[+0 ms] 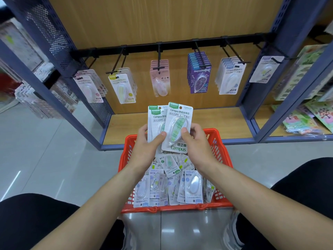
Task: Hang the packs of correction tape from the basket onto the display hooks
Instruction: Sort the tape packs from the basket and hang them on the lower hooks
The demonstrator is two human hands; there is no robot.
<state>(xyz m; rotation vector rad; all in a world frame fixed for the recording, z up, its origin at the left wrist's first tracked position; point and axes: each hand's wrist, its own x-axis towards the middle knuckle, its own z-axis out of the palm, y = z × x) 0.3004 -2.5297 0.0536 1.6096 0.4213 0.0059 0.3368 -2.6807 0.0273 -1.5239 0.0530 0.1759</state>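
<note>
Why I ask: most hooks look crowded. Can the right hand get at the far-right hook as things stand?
Probably yes. Nothing stands between the right hand, which grips a green pack, and the far-right hook. Only a single pack hangs there, so there seems to be room.

You are working in bright, even light from overhead. The glossy floor (54, 150) throws it back as a pale streak at lower left and as small white patches just below the basket (176, 208). Shadows are faint and soft. The green packs (177, 130) you hold are sharp, their print is readable, and the plastic blister carries a mild sheen. The hung packs (199, 73) behind are softer. Toward the edges the picture smears: the goods at far left (27, 98) and far right (306, 114) are blurred. The wide lens splays the posts (36, 74) outward and bows the rail (171, 46). Your knees (36, 222) are flat black with no detail.
</note>
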